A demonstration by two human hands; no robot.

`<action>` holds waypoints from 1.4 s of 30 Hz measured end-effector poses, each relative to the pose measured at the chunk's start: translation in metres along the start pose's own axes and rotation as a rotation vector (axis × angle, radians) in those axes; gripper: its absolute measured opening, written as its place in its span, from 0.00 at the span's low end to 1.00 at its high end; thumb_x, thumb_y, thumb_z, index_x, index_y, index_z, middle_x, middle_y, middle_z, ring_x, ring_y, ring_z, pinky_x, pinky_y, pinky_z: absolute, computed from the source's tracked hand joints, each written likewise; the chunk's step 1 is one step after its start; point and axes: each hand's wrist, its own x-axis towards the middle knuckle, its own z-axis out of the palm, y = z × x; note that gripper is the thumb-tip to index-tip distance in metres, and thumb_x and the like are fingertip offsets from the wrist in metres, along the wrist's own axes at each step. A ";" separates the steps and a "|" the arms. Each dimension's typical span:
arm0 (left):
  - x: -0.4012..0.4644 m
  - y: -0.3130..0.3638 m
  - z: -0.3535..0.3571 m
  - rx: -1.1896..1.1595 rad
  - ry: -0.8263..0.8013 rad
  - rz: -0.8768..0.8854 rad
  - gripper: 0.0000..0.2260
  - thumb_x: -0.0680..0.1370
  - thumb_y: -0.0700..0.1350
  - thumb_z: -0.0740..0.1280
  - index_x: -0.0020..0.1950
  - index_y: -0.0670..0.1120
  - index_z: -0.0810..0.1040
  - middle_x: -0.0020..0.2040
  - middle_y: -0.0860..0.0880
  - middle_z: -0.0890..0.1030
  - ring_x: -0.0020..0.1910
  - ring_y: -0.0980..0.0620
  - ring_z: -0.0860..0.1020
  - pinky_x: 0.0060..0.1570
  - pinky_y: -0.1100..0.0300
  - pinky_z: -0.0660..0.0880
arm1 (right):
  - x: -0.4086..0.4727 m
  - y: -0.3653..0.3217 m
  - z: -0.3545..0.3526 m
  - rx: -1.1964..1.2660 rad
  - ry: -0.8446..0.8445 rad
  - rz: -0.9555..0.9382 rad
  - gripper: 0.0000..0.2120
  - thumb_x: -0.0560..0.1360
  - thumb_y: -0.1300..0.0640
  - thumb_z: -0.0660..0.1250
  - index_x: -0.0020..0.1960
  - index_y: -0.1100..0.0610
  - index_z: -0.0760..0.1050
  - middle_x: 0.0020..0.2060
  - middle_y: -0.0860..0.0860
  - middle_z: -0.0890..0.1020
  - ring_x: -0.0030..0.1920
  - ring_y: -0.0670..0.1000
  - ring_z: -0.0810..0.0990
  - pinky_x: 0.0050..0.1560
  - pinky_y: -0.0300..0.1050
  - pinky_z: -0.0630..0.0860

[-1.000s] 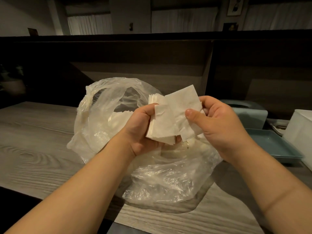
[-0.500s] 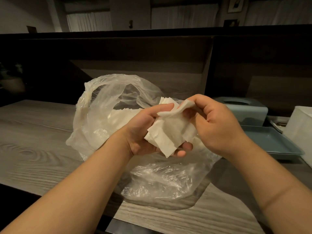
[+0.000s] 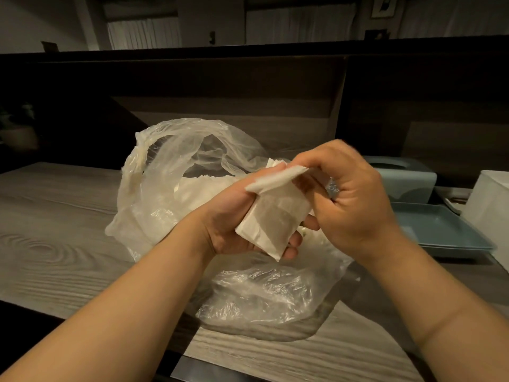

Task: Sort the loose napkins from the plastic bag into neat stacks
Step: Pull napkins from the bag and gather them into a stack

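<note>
Above the plastic bag (image 3: 248, 293) on the wooden table (image 3: 55, 230), the left hand (image 3: 234, 224) cupped a small stack of napkins (image 3: 272, 224), fingers curled under it. A second earlier the right hand (image 3: 349, 205) had pinched one napkin (image 3: 278, 179) flat and open; now it had folded it over and was pressing it onto the stack's top edge. The stack had likely gained a sheet, with more napkins left in the bag
</note>
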 end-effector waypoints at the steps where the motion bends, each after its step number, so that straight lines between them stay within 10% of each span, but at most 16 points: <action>1: 0.001 0.000 0.000 -0.003 0.005 -0.003 0.22 0.81 0.60 0.59 0.53 0.45 0.84 0.47 0.42 0.83 0.41 0.41 0.78 0.45 0.48 0.78 | 0.001 0.000 -0.001 -0.021 0.032 -0.003 0.09 0.77 0.61 0.71 0.52 0.48 0.78 0.48 0.50 0.78 0.48 0.42 0.76 0.48 0.31 0.71; 9: 0.003 0.002 -0.004 -0.215 0.164 0.128 0.31 0.75 0.58 0.72 0.71 0.40 0.76 0.58 0.38 0.78 0.46 0.42 0.79 0.49 0.46 0.80 | 0.009 -0.015 -0.005 0.643 0.115 0.838 0.05 0.80 0.54 0.68 0.54 0.53 0.80 0.41 0.47 0.86 0.41 0.49 0.85 0.33 0.40 0.76; 14: 0.001 0.004 0.003 -0.152 0.279 0.150 0.24 0.73 0.59 0.68 0.63 0.47 0.83 0.56 0.42 0.85 0.49 0.43 0.85 0.45 0.47 0.83 | 0.006 -0.012 0.004 0.672 0.026 1.043 0.08 0.77 0.56 0.72 0.54 0.57 0.83 0.43 0.55 0.87 0.42 0.63 0.80 0.45 0.52 0.73; 19: 0.005 0.002 -0.002 -0.139 0.283 0.096 0.30 0.73 0.66 0.64 0.63 0.44 0.85 0.61 0.40 0.84 0.54 0.40 0.84 0.58 0.45 0.78 | 0.004 -0.014 0.011 0.776 0.055 1.192 0.12 0.77 0.59 0.71 0.58 0.64 0.79 0.23 0.46 0.76 0.24 0.45 0.68 0.32 0.44 0.69; 24: 0.008 0.001 -0.004 -0.109 0.269 0.078 0.34 0.76 0.68 0.60 0.69 0.44 0.79 0.66 0.38 0.81 0.60 0.38 0.81 0.66 0.42 0.74 | 0.001 -0.015 0.016 0.753 0.086 1.184 0.06 0.77 0.59 0.71 0.52 0.61 0.78 0.25 0.48 0.78 0.23 0.46 0.68 0.26 0.43 0.64; 32: 0.002 0.002 0.002 -0.111 0.208 0.111 0.27 0.73 0.63 0.70 0.59 0.43 0.86 0.57 0.40 0.83 0.51 0.41 0.83 0.51 0.46 0.83 | 0.000 -0.021 0.019 0.735 0.016 1.142 0.13 0.81 0.49 0.67 0.54 0.59 0.77 0.27 0.47 0.77 0.24 0.47 0.71 0.26 0.43 0.70; 37: -0.001 0.010 -0.009 -0.329 0.186 0.191 0.31 0.74 0.57 0.71 0.70 0.40 0.73 0.55 0.39 0.81 0.46 0.44 0.80 0.50 0.48 0.81 | 0.001 -0.019 0.014 0.438 -0.058 0.924 0.09 0.84 0.55 0.59 0.54 0.60 0.73 0.26 0.38 0.79 0.28 0.37 0.77 0.29 0.32 0.73; 42: -0.001 0.013 -0.013 -0.480 0.261 0.234 0.26 0.74 0.55 0.69 0.66 0.40 0.73 0.51 0.41 0.80 0.42 0.46 0.79 0.46 0.51 0.81 | -0.011 -0.009 0.020 -0.074 -0.355 0.672 0.03 0.81 0.54 0.64 0.48 0.48 0.72 0.40 0.44 0.81 0.39 0.44 0.79 0.43 0.45 0.77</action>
